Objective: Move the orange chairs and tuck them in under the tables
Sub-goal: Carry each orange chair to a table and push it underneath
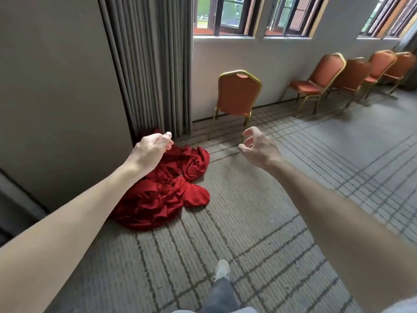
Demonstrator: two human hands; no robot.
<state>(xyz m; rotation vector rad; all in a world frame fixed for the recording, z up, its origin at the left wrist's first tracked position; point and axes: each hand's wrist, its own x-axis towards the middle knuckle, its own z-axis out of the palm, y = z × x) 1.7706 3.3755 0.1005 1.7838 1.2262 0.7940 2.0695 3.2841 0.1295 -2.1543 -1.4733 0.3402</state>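
Two hands are reaching out ahead of me, well apart from each other. My left hand (153, 147) is hovering at centre left of the frame and my right hand (259, 146) at centre right. Both are staying loose, with fingers lightly curled and spread, and neither is gripping or touching anything.

Just above my right hand in the frame, the nearest orange chair (238, 93) is standing alone on the carpet (248, 222). It is turning its gold-framed back toward me and facing the pale wall (282, 55) below the windows (228, 16). It is well beyond my fingertips.

Toward the upper right, a row of four orange chairs (354, 71) is lining the same wall, close beside one another.

Under my left hand and forearm, a crumpled red cloth (167, 190) is lying on the carpet at the foot of a grey curtain (149, 64), which is hanging down the upper left of the frame.

At the bottom centre, my white shoe (222, 269) is stepping forward on the gridded carpet.
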